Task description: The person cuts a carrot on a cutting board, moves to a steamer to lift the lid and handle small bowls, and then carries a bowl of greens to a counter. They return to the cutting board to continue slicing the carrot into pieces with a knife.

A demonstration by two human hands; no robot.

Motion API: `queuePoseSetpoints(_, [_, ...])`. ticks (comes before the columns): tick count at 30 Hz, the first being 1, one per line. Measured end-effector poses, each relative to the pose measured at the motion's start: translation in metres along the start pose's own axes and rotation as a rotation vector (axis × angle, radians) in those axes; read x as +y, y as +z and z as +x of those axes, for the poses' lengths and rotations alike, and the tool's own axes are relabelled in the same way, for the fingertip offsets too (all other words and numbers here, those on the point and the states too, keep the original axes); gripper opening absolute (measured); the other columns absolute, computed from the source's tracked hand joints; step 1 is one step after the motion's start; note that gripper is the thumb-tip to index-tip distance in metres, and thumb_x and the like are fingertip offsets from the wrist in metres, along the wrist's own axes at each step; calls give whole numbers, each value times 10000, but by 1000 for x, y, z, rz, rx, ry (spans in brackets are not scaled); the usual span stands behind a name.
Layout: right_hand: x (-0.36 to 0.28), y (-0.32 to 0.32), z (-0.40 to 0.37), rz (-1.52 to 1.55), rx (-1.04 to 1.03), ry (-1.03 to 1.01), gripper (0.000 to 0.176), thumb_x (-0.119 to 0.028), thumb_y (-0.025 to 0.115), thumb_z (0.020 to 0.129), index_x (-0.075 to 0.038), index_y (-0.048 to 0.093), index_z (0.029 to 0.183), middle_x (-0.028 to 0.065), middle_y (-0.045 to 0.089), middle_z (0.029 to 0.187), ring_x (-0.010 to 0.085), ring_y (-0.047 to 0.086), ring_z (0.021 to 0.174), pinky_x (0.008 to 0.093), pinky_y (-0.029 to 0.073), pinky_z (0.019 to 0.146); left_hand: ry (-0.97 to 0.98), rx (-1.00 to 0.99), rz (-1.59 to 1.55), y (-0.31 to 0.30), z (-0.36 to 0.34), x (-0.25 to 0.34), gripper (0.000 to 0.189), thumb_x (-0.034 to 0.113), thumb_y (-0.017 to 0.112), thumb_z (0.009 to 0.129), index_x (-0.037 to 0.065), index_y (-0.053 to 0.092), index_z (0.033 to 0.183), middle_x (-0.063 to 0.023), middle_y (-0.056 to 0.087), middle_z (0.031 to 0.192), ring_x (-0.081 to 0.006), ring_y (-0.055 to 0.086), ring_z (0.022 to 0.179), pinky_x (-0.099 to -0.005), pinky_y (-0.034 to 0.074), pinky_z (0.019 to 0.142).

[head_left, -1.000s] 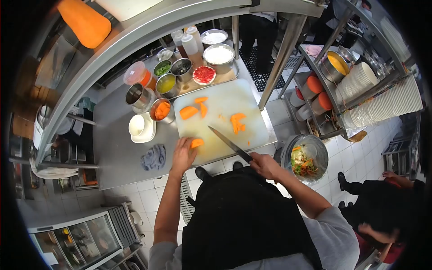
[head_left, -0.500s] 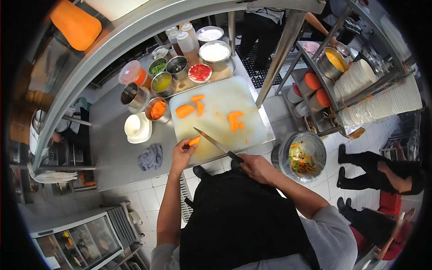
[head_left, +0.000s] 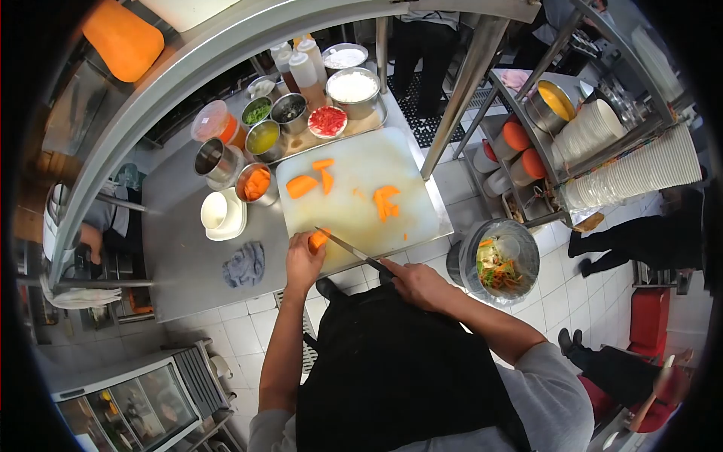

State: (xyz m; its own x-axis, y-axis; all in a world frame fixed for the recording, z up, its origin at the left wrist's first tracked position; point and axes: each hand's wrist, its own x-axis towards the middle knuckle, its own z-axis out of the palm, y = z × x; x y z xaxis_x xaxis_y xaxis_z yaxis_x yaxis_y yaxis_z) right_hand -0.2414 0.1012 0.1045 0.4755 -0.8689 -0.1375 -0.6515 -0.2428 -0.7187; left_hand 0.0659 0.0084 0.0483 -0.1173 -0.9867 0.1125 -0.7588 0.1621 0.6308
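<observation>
Cloth (head_left: 243,264): crumpled on the steel counter (head_left: 178,280), to the left of my left fingers.
Left hand (head_left: 303,262): my fingers are drawn in narrow, pinching the orange piece; the forearm reaches straight forward, the wrist just off the near edge of the cutting board (head_left: 354,169).
Orange piece (head_left: 317,240): at my left fingertips, on the near left part of the board; other cut pieces (head_left: 386,202) lie beyond and to the right of those fingers.
Knife (head_left: 348,247): its tip has swung in to the orange piece, so blade and piece now meet or nearly do; I can't tell whether the edge bites.
Right hand (head_left: 419,285): fingers closed round the handle, forearm angled in from the right, blade aimed left and away from me.
</observation>
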Motion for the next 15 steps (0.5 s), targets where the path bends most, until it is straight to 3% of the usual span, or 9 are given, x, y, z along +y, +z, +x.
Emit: queuePoseSetpoints(15, [-7,-2,-2,-36,-13,11,539,-155,604,986,-6,473,1487,252,684,847,471,681,780,574,553,733,-33,-10,-25,0,-6,4,382,113,743,849,-24,656,1195,-228,644,1077,-445,642,1015,-507,535,904])
